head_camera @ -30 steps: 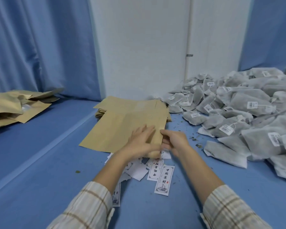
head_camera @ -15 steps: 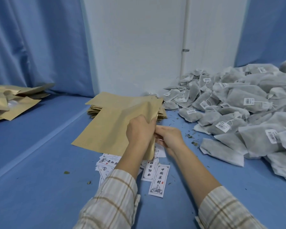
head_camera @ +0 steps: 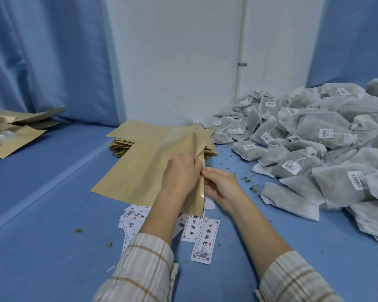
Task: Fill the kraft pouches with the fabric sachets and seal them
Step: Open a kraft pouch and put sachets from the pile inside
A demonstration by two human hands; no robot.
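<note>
Head view: we see both hands meeting at the right edge of a kraft pouch (head_camera: 144,171), which lies mostly flat on the blue table (head_camera: 42,203) and stretches away to the left of the grip. The left hand (head_camera: 180,172) has its fingers curled over the pouch's edge, lifting it so the paper buckles upward near the top corner. The right hand (head_camera: 222,186) comes in from the right, its fingers curled and pinching the same edge just beside the left hand's; the two hands touch or nearly touch there. A shiny inner lining shows along the lifted edge below the hands. We cannot tell whether the mouth is parted yet.

Behind the held pouch sits a stack of flat pouches (head_camera: 122,144), partly covered by it. The fabric sachets (head_camera: 314,136) are heaped on the right side of the table, grey-white with barcode tags on strings, well clear of both hands; the nearest sachet (head_camera: 292,198) lies just right of the right forearm. Printed label cards (head_camera: 205,240) are scattered under and in front of the pouch, between the two plaid sleeves. More kraft pouches (head_camera: 11,131) are piled at far left. Bits of dried herb speckle the table near the sachets.
</note>
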